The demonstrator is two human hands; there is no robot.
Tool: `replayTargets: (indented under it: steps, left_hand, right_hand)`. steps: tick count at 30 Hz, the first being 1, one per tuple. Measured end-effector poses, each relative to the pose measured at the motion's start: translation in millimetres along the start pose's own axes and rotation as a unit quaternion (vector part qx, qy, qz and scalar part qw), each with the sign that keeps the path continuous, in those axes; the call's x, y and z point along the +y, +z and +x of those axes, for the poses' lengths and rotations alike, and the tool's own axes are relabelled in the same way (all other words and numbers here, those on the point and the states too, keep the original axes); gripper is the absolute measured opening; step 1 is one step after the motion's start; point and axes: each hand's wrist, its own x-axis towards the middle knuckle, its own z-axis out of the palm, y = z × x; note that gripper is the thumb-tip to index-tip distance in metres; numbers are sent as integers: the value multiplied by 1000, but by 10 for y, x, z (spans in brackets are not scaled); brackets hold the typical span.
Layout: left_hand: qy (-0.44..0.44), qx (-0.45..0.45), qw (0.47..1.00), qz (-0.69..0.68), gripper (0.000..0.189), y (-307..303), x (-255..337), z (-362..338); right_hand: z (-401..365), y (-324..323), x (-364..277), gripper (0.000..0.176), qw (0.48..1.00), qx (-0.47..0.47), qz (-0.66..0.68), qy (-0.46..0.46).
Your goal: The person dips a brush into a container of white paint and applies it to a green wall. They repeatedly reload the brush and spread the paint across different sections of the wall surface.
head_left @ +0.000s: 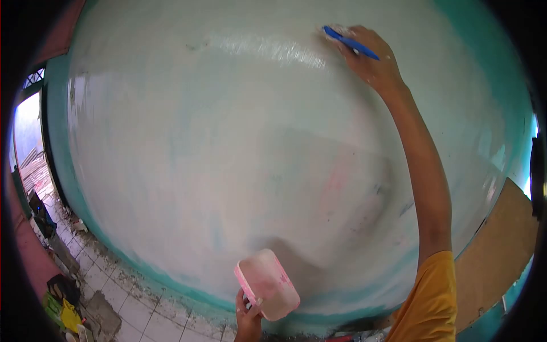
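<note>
– Blue tool (pixel 351 43), approx 1 o'clock. Which way's it lie?
– Long axis runs 10 to 4 o'clock: narrow end of the handle at 4, other end at 10, twd the wall (pixel 199 142). Can't tell if it touches.
– Looks?
– Slim, plain blue, whitish smears nr the 10 o'clock end. Working end's mostly hidden, so can't ID the type. 
– Hands?
– R hand (pixel 376 44) closed round the tool, a few white flecks on the skin. L hand (pixel 248 320), 6 o'clock, fingers curled on the lower-left side of a pink tub (pixel 268 285).
– Tub details, pls.
– Rounded rectangle, long axis 11 to 5 o'clock, open side facing the camera. Pale inside w/ a pinkish smear; rim and side pink and whitish, patchy.
– Wall?
– Mostly off-white, w/ teal (pixel 481 40) at approx 1–2 o'clock. Shiny wet-looking patch (pixel 273 50) at 12, just beside the tool, on its 9 o'clock side.
– Rest?
– Floor tiles (pixel 134 310) at 7, brown board (pixel 501 245) at 4.
</note>
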Motion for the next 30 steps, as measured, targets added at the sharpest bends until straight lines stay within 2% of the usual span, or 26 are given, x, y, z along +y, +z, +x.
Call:
replayTargets:
  steps: [1, 3, 5, 6, 8, 9, 11, 13, 16, 20, 23, 28, 30]
  left_hand:
    - [-11, 15, 1000, 6, 82, 32, 2, 12]
    - [-14, 21, 1000, 6, 81, 89, 120, -143]
    - [28, 9, 982, 184, 78, -19, 8, -102]
    - [36, 7, 983, 182, 78, -125, -102, -48]
    - [155, -37, 933, 324, 90, -330, -256, 37]
    - [156, -34, 932, 325, 90, -285, -201, -6]
    - [63, 7, 977, 204, 98, 8, 81, -170]
    - [58, 20, 977, 205, 97, 66, 164, -240]
    - [52, 53, 977, 201, 94, 110, 207, -286]
    - [46, 74, 985, 146, 85, 241, 330, -403]
    - [41, 98, 986, 126, 83, 3, 145, -280]
    - [32, 70, 991, 106, 89, -71, 487, -282]
    - [28, 54, 993, 98, 91, -669, 724, -4]
  right_hand:
    - [133, 18, 20, 23, 999, 19, -16, -46]
    - [595, -97, 37, 25, 997, 4, -52, -55]
    - [711, -44, 25, 27, 995, -10, -84, -60]
    - [724, -23, 0, 29, 995, -15, -82, -58]
    - [795, -50, -72, 31, 995, -16, -81, -57]
    - [707, -13, -116, 32, 996, -19, -72, -56]
    - [690, -19, -166, 32, 996, -20, -60, -57]
    - [707, -32, -223, 22, 994, -50, -66, -66]
    - [666, 15, -300, 29, 995, -6, -43, -85]
    - [642, 83, -302, 27, 996, 14, -18, -91]
    - [496, 267, -376, 27, 994, 33, -39, -95]
    - [836, 141, -461, 24, 997, 18, -33, -72]
    - [833, 344, -904, 24, 996, 38, -50, -67]
